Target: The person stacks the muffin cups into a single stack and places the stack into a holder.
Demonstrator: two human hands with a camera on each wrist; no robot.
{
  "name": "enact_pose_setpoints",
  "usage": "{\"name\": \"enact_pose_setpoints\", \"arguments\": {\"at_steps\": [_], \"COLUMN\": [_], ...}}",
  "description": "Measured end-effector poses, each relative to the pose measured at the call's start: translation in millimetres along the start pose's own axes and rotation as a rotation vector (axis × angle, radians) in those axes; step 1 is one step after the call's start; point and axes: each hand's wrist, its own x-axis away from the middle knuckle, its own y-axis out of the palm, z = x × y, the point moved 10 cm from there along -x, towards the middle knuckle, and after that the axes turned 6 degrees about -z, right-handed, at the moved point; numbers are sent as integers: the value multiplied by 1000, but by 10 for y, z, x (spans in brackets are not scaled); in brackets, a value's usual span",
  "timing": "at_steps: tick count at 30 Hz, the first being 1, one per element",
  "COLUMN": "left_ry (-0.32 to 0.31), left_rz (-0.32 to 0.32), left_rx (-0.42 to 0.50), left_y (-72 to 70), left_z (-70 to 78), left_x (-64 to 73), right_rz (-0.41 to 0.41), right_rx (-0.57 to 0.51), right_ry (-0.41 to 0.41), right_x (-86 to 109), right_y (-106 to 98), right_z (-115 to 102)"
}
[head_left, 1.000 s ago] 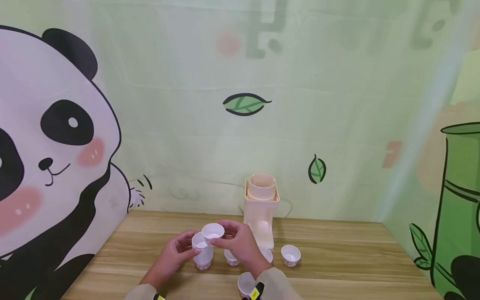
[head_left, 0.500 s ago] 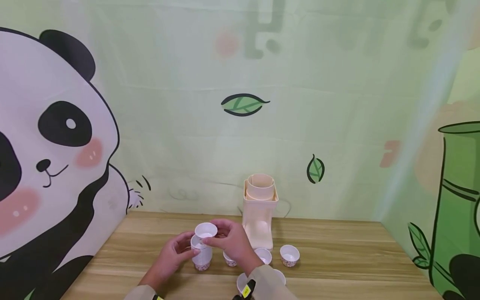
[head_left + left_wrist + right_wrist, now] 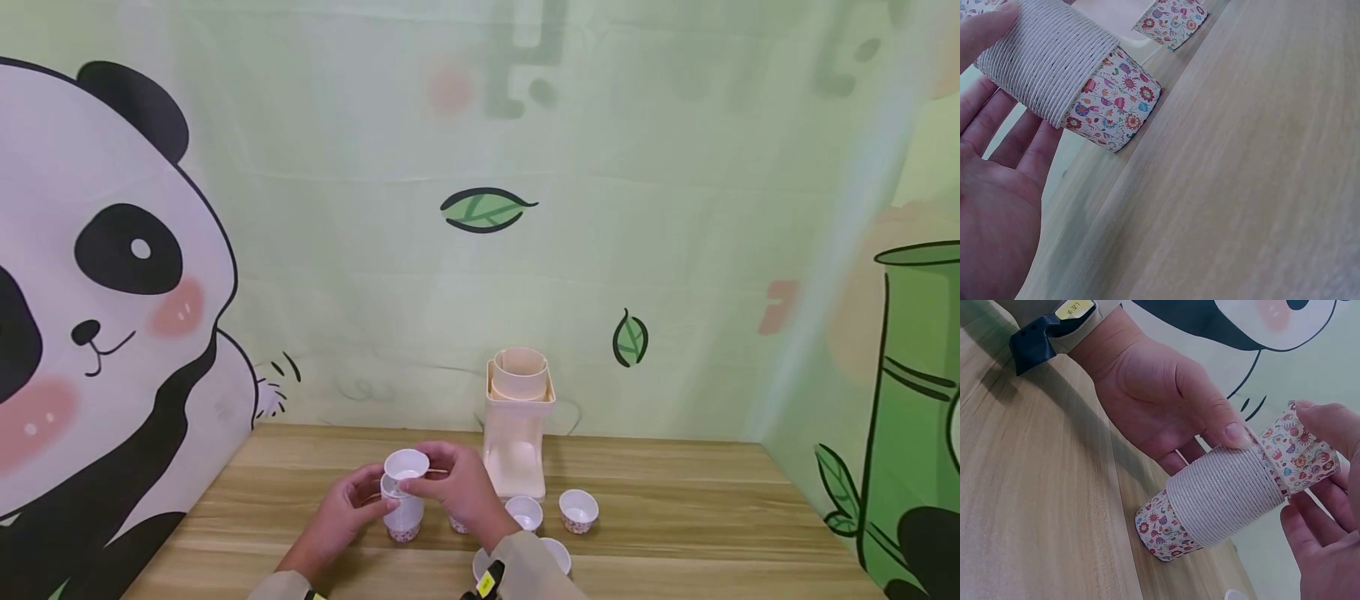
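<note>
A stack of paper cups [image 3: 405, 512] with a red-and-blue flower print stands upright on the table, its white rims tightly layered in the left wrist view. My left hand [image 3: 341, 510] grips the stack's upper part, thumb in front and fingers behind. A single paper cup [image 3: 407, 465] of the same print is pinched by my right hand [image 3: 463, 487] right above the stack. In the right wrist view, the base of this single cup [image 3: 1300, 450] sits at the stack's top rim, in line with it. My left thumb [image 3: 1237, 434] lies near that top rim.
Behind the hands stands a pale pink dispenser [image 3: 517, 425] with a round tube in its top. Loose paper cups stand to the right, among them one cup [image 3: 578, 511] at the far right and another [image 3: 524, 513] beside my right wrist. My right sleeve [image 3: 536, 571] partly covers two nearer cups.
My right hand has brought the single cup leftward, from the stack's right side to over its top. My left hand keeps its hold on the stack. More of a front cup shows beside the right sleeve.
</note>
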Motion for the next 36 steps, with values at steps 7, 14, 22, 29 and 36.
{"name": "enact_pose_setpoints", "arguments": {"at_steps": [7,14,22,29,36], "left_ry": [-5,16,-6,4,17], "left_rz": [5,-10,4,-14,-24], "left_rx": [3,13,3,-1,6], "left_y": [-5,2,-2,17,22], "left_z": [3,48,21,41,39], "left_x": [1,19,22,26,18], "right_rz": [3,12,14,-3,-16], "right_rx": [-19,-5,17,56,72], "right_ry": [2,5,4,-2,8], "right_x": [-10,-32,-56,-51,-51], "right_y": [26,38,48,81,93], "right_z": [11,59,119,162,190]}}
